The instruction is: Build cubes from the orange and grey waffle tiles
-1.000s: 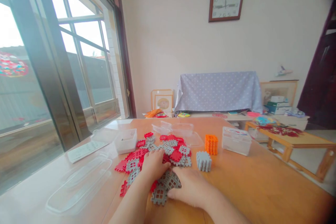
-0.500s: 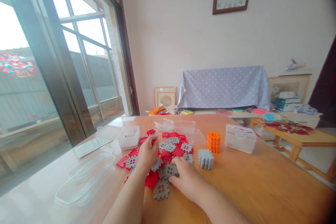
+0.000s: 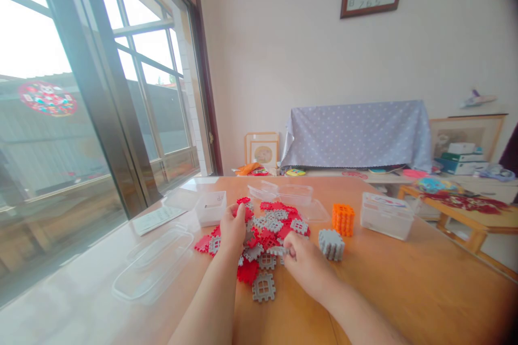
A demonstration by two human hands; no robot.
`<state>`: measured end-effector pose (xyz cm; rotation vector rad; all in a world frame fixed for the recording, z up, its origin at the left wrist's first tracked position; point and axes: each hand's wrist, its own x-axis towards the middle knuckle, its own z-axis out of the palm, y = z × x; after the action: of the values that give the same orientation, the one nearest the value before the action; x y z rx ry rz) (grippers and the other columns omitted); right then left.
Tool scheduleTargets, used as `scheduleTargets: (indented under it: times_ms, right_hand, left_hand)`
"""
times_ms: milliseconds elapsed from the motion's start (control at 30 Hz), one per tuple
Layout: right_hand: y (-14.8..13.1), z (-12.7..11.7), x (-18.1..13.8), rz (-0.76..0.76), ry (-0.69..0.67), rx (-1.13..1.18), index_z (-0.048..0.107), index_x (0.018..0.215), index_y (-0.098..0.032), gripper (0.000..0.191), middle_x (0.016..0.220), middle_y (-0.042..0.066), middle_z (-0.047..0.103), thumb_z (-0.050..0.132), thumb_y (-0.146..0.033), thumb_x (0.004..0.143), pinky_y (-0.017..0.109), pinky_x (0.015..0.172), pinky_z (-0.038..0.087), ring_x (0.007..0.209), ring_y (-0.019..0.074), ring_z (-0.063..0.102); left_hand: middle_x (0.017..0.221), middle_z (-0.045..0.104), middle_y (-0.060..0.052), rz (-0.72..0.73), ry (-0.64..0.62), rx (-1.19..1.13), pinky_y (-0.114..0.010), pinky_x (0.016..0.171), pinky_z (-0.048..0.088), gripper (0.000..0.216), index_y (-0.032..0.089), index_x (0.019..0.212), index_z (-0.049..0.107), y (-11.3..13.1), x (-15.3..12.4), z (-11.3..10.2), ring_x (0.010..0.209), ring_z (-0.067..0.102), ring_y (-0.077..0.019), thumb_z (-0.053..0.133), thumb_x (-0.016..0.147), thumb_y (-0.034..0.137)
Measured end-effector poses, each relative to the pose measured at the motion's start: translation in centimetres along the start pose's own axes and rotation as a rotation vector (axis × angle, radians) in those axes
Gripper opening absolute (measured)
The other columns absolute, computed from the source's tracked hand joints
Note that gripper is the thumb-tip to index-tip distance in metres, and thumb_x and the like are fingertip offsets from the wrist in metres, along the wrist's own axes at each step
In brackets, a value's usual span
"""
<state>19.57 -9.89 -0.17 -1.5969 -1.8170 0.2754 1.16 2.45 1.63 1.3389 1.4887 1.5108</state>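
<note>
A pile of flat red and grey interlocking tiles [image 3: 267,229] lies on the wooden table [image 3: 404,285]. My left hand [image 3: 232,229] rests on the left side of the pile, fingers curled over tiles near a red piece [image 3: 244,201]. On the pile's near right edge, my right hand [image 3: 304,260] pinches a grey tile [image 3: 278,251]. One grey tile [image 3: 264,287] lies apart at the front. A grey cube [image 3: 331,244] and an orange cube [image 3: 343,219], both built of tiles, stand to the right.
Clear plastic lids [image 3: 151,264] and a small clear box [image 3: 211,208] sit left of the pile, another clear tray [image 3: 291,195] behind it, a lidded box [image 3: 386,215] at right. A paper sheet [image 3: 157,219] lies near the window. A low wooden table [image 3: 465,210] stands beyond.
My left hand has moved forward over the pile to its far left side. My right hand has slid up to the pile's edge and closed on a grey tile. The view has shifted left.
</note>
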Motion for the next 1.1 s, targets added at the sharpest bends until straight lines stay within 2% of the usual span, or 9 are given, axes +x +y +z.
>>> scheduleTargets:
  times_ms: [167, 333, 433, 500, 600, 667, 800, 900, 1100]
  right_hand:
    - [0.5, -0.2, -0.3, -0.116, -0.213, 0.055, 0.066, 0.086, -0.022, 0.026, 0.087, 0.000, 0.067, 0.049, -0.006, 0.073, 0.024, 0.074, 0.040, 0.082, 0.0154, 0.061]
    - [1.0, -0.6, 0.2, 0.038, -0.059, 0.027, 0.067, 0.088, -0.021, 0.022, 0.085, 0.002, 0.070, 0.046, -0.015, 0.082, 0.025, 0.071, 0.040, 0.081, 0.0176, 0.061]
    - [0.9, -0.7, 0.4, 0.094, -0.001, 0.033, 0.068, 0.091, -0.021, 0.024, 0.088, 0.003, 0.071, 0.045, -0.017, 0.083, 0.026, 0.071, 0.041, 0.082, 0.0186, 0.063]
    - [0.8, -0.7, 0.4, 0.107, 0.013, 0.048, 0.068, 0.093, -0.021, 0.025, 0.089, 0.004, 0.072, 0.045, -0.018, 0.084, 0.027, 0.072, 0.041, 0.083, 0.0190, 0.063]
    - [0.8, -0.5, 0.3, 0.116, 0.009, 0.057, 0.068, 0.090, -0.021, 0.023, 0.085, 0.004, 0.072, 0.045, -0.020, 0.084, 0.027, 0.070, 0.041, 0.081, 0.0195, 0.064]
    - [0.9, -0.3, 0.3, 0.122, 0.008, 0.058, 0.068, 0.089, -0.021, 0.023, 0.083, 0.003, 0.072, 0.046, -0.021, 0.083, 0.027, 0.068, 0.040, 0.079, 0.0193, 0.063]
    - [1.5, 0.1, 0.4, 0.116, 0.015, 0.064, 0.068, 0.090, -0.022, 0.023, 0.083, 0.002, 0.072, 0.046, -0.022, 0.084, 0.027, 0.068, 0.040, 0.078, 0.0188, 0.063]
    - [1.6, 0.4, 0.4, 0.105, 0.007, 0.076, 0.068, 0.089, -0.022, 0.022, 0.082, 0.001, 0.071, 0.046, -0.022, 0.084, 0.027, 0.069, 0.040, 0.079, 0.0190, 0.064]
    - [1.4, 0.0, 0.3, 0.109, -0.006, 0.094, 0.069, 0.092, -0.022, 0.024, 0.081, 0.001, 0.071, 0.045, -0.024, 0.086, 0.027, 0.068, 0.040, 0.078, 0.0186, 0.064]
  left_hand:
    - [0.096, 0.073, -0.009, 0.001, -0.069, 0.172, -0.034, 0.080, 0.052, 0.046, 0.014, 0.118, 0.063, 0.0, 0.2, -0.1, 0.086, 0.067, -0.0210, 0.052, 0.090, 0.048]
    - [0.133, 0.061, -0.016, 0.219, -0.082, 0.537, -0.042, 0.108, 0.037, 0.044, 0.017, 0.127, 0.061, 0.4, -0.9, 0.2, 0.124, 0.055, -0.0297, 0.054, 0.089, 0.037]
    - [0.138, 0.059, -0.013, 0.418, -0.270, 0.690, -0.042, 0.114, 0.032, 0.055, 0.020, 0.138, 0.054, 0.6, -2.3, 0.9, 0.133, 0.048, -0.0297, 0.050, 0.091, 0.047]
    - [0.151, 0.048, -0.011, 0.503, -0.440, 0.743, -0.046, 0.119, 0.023, 0.074, 0.025, 0.149, 0.041, 0.5, -3.3, 1.4, 0.144, 0.035, -0.0317, 0.055, 0.085, 0.058]
    - [0.160, 0.035, -0.013, 0.490, -0.623, 0.855, -0.061, 0.120, 0.005, 0.101, 0.027, 0.156, 0.029, 0.1, -4.3, 1.9, 0.150, 0.021, -0.0398, 0.065, 0.071, 0.068]
    - [0.155, 0.043, -0.016, 0.476, -0.659, 0.904, -0.066, 0.118, 0.000, 0.097, 0.025, 0.152, 0.035, -0.1, -4.6, 2.0, 0.147, 0.027, -0.0417, 0.065, 0.070, 0.067]
    - [0.128, 0.063, -0.013, 0.480, -0.599, 0.968, -0.066, 0.117, 0.005, 0.058, 0.027, 0.125, 0.059, 0.2, -4.7, 1.9, 0.131, 0.048, -0.0379, 0.063, 0.075, 0.056]
    - [0.120, 0.066, -0.011, 0.492, -0.567, 0.990, -0.063, 0.116, 0.013, 0.041, 0.026, 0.108, 0.062, 0.6, -4.5, 1.7, 0.124, 0.053, -0.0357, 0.066, 0.074, 0.049]
    - [0.110, 0.072, -0.007, 0.420, -0.482, 0.916, -0.047, 0.103, 0.037, 0.032, 0.026, 0.109, 0.060, 0.5, -3.1, 1.0, 0.111, 0.063, -0.0298, 0.062, 0.079, 0.036]
